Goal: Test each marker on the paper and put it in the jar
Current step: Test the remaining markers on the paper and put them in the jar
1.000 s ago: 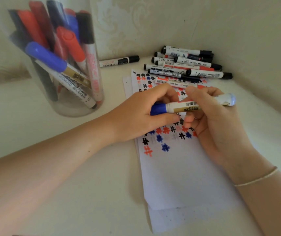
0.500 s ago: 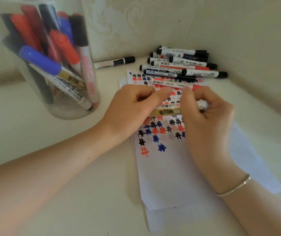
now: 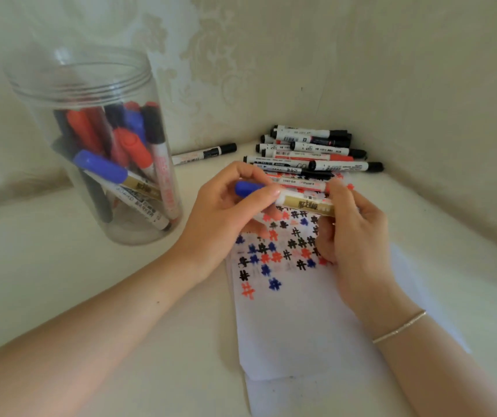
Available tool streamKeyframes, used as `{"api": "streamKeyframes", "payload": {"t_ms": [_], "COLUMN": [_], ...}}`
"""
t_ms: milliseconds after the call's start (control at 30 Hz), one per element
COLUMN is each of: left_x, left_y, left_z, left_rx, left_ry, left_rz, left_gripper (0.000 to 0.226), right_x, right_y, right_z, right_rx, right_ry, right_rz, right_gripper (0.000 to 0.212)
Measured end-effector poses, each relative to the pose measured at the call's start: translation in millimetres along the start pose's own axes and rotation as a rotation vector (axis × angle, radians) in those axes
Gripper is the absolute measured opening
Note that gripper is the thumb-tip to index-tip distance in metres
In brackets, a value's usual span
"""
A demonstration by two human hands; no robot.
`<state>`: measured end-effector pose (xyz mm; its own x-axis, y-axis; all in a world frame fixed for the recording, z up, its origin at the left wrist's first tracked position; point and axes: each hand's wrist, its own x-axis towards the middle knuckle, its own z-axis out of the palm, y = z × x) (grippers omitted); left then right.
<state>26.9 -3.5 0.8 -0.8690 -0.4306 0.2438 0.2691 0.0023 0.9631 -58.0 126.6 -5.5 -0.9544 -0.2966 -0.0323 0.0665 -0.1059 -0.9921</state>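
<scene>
A blue-capped marker is held level above the paper by both hands, its blue cap pointing left and its gold label facing up. The paper is laid on the pale table; its near part is blank, and its far part is covered with small hash marks in black, red and blue. A thin bracelet is worn on the right wrist. The barrel end of the marker is pinched by the right hand, with the fingers curled beneath it. The cap end is gripped by the left hand, thumb laid along the body and fingers curled over the top. To the left, a clear plastic jar is stood upright on the table, well apart from the hands, and red, blue and black markers are leaned inside it. Beyond the hands, a pile of markers is heaped in the corner, touching the paper's far edge. A single black-capped marker is laid between jar and pile, near the wall.
</scene>
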Motion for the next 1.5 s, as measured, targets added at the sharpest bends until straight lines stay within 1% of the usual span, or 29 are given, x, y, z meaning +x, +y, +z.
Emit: {"api": "streamKeyframes", "payload": {"t_ms": [67,133,233,300,367,433,467,500,533,567,600,633,667,767,833,867,933,1033,1100,1167,1200,1300,1367,1433,1500], "left_x": [-2.3,-4.0,-0.7,4.3,10.2,16.4,19.8,23.2,26.3,29.3,32.2,35.0,37.0,40.9,41.9,42.5,44.0,46.1,47.8,50.0,51.8,55.5,56.5,54.8,53.3], "left_y": [3.5,9.9,31.3,54.4,83.4,112.9,127.0,140.2,152.8,164.2,173.9,181.6,186.8,189.8,187.3,185.5,181.2,173.8,170.9,170.7,171.4,172.8,172.2,169.2,166.7], "left_z": [6.7,12.8,16.9,14.8,8.6,-2.5,-9.6,-17.7,-25.8,-34.0,-41.7,-48.8,-54.6,-69.0,-75.2,-77.4,-81.8,-86.9,-88.9,-89.0,-88.9,-87.7,-86.9,-86.3,-87.4], "left_rx": [0.032,0.057,0.111,0.17,0.33,0.506,0.571,0.624,0.673,0.722,0.776,0.84,0.915,1.157,1.235,1.254,1.302,1.376,1.414,1.37,1.33,1.275,1.337,1.433,1.524], "left_ry": [0.023,0.089,0.198,0.263,0.322,0.392,0.442,0.498,0.553,0.598,0.632,0.654,0.664,0.632,0.552,0.501,0.403,0.304,0.236,0.165,0.15,0.206,0.225,0.203,0.162], "left_rz": [0.025,0.071,0.221,0.364,0.547,0.717,0.772,0.8,0.813,0.813,0.796,0.764,0.723,0.581,0.453,0.384,0.261,0.168,0.09,-0.011,-0.041,-0.044,-0.04,-0.089,-0.14], "left_gripper": [0.012,0.019,0.025,0.026,0.022,0.018,0.016,0.014,0.013,0.013,0.014,0.015,0.015,0.015,0.015,0.016,0.018,0.018,0.016,0.01,0.008,0.023,0.022,0.021,0.02], "right_x": [-2.8,-8.0,-6.6,-1.2,6.3,18.2,25.8,34.4,41.7,47.5,50.7,52.3,53.1,59.2,61.9,61.6,57.9,45.3,36.0,26.4,21.3,9.9,5.7,3.7,3.8], "right_y": [-3.4,-8.2,-25.2,-42.8,-57.0,-60.7,-58.0,-52.4,-45.7,-38.1,-31.1,-24.3,-19.7,-16.5,-22.1,-26.9,-41.6,-67.4,-82.1,-93.8,-97.8,-102.6,-102.9,-103.2,-104.0], "right_z": [1.2,5.3,19.1,30.1,41.3,48.6,49.2,48.9,49.1,49.2,50.1,51.2,51.7,52.1,53.7,55.8,63.2,73.8,79.5,82.7,83.0,81.2,78.4,75.3,72.8], "right_rx": [0.017,0.019,0.013,-0.056,-0.19,-0.424,-0.628,-0.908,-1.198,-1.45,-1.634,-1.738,-1.79,-1.852,-1.822,-1.757,-1.515,-1.032,-0.77,-0.618,-0.574,-0.57,-0.599,-0.595,-0.545], "right_ry": [-0.026,-0.07,-0.172,-0.277,-0.353,-0.351,-0.332,-0.305,-0.286,-0.295,-0.317,-0.336,-0.351,-0.422,-0.501,-0.518,-0.468,-0.355,-0.349,-0.374,-0.381,-0.363,-0.346,-0.347,-0.371], "right_rz": [0.03,0.047,0.068,-0.005,-0.18,-0.352,-0.447,-0.544,-0.606,-0.611,-0.564,-0.509,-0.48,-0.544,-0.6,-0.624,-0.692,-0.772,-0.767,-0.716,-0.687,-0.64,-0.629,-0.604,-0.54], "right_gripper": [0.033,0.034,0.04,0.046,0.046,0.038,0.033,0.027,0.027,0.035,0.044,0.049,0.052,0.052,0.051,0.049,0.04,0.017,0.011,0.01,0.011,0.013,0.014,0.015,0.015]}}
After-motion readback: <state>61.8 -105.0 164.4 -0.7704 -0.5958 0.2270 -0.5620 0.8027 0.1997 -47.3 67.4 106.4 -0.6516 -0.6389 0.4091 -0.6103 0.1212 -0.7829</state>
